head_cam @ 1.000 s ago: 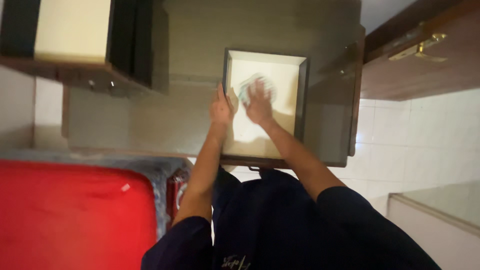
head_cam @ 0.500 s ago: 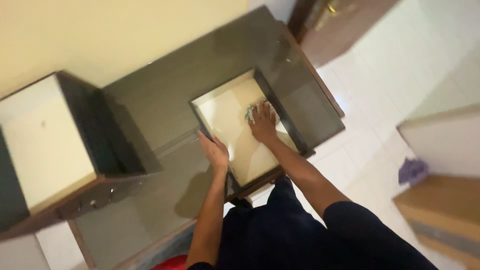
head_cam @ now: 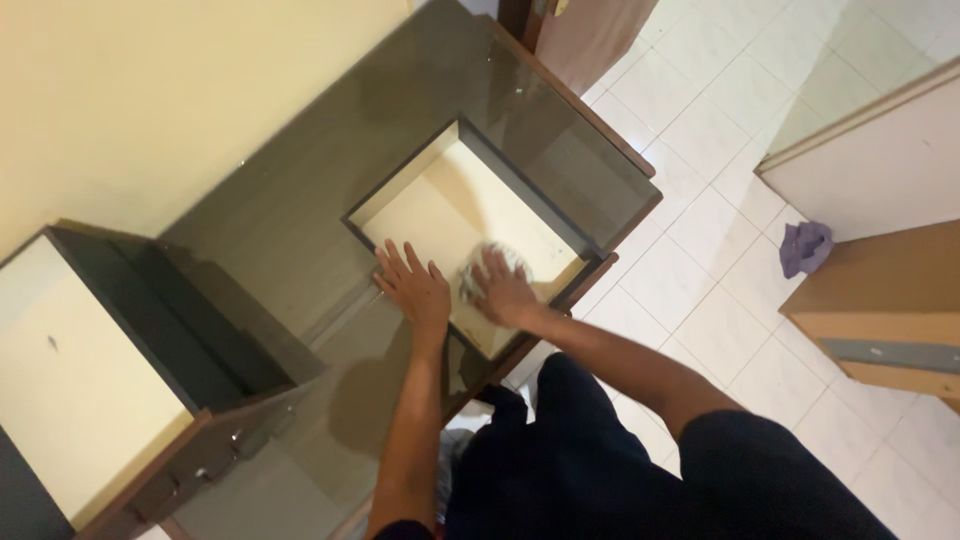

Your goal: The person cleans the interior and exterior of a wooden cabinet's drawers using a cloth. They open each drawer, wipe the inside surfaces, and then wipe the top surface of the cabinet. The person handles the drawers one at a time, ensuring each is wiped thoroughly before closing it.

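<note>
Head view. An open drawer (head_cam: pixel 430 205) with a pale bottom and dark walls sits pulled out of a glass-topped desk (head_cam: pixel 300 215); every place below is given from the drawer.

Right hand (head_cam: pixel 503 291): inside the drawer, at its near end, palm down with the fingers spread over a crumpled light cloth (head_cam: pixel 478 272). The cloth lies flat on the drawer bottom, pressed under the palm rather than gripped; part of it shows at the thumb side.

Left hand (head_cam: pixel 413 285): flat and open, fingers apart, resting on the drawer's near left wall and the glass just beside it. It holds nothing.

Beyond the drawer's left side, a second drawer-like box (head_cam: pixel 95 360) stands on the desk. Well off to the drawer's right, a small purple rag (head_cam: pixel 805 247) lies on the white tiled floor (head_cam: pixel 720 300), near a wooden cabinet (head_cam: pixel 880 310).

Judgement on the wiping: it seems best to keep the palm flat, so the cloth stays bunched under it. Strokes should run wall to wall and reach the corners. The far end still looks unwiped. The left hand should keep bracing so the drawer cannot slide.
</note>
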